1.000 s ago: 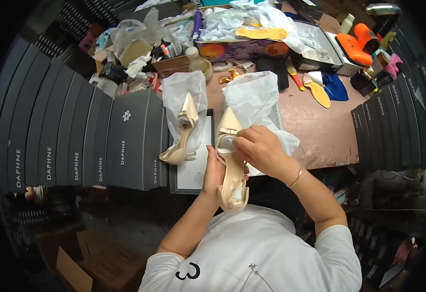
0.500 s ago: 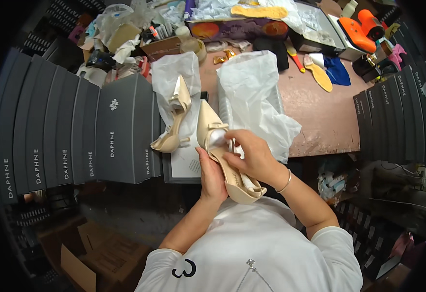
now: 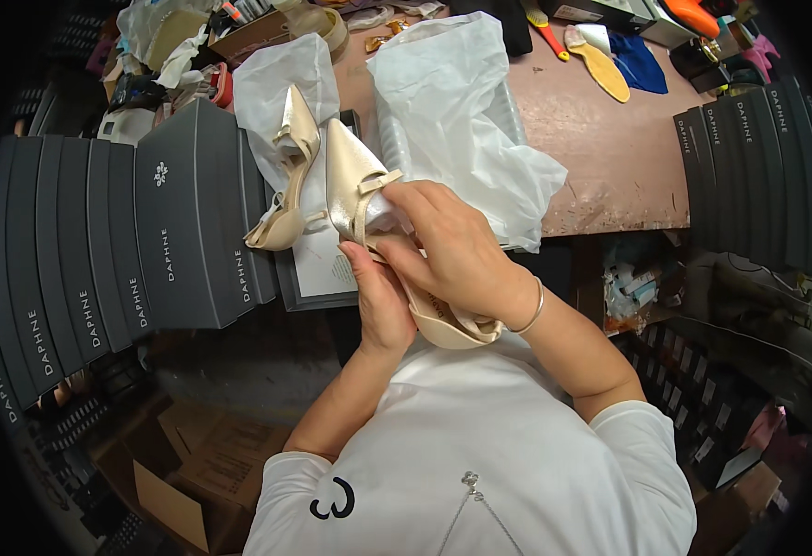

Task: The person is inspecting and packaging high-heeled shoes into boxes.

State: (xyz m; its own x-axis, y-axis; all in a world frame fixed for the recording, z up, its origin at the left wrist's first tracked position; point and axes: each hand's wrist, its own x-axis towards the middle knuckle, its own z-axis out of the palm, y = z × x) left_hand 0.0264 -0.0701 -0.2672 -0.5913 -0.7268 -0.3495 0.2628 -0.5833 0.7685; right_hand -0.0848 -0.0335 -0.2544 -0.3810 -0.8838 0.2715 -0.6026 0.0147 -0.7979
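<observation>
Left hand [image 3: 383,301] is closed around the side of a beige shoe [image 3: 350,176], with the thumb laid along its edge. By the right hand [image 3: 448,246] the same shoe is grasped from above, the fingers bent at the bow [image 3: 380,181] and partly hidden. The shoe is held aloft in front of the white shirt [image 3: 480,435], its toe pointed away and to the left. Just left of it, a second shoe [image 3: 281,228] is laid on its side, its toe over white paper [image 3: 258,79]. More crumpled paper [image 3: 452,102] is spread to the right on the table [image 3: 610,181]. Grey boxes [image 3: 188,222] are ranked at the left, and further right a yellow insole [image 3: 601,69] is seen near a blue cloth [image 3: 638,65].
</observation>
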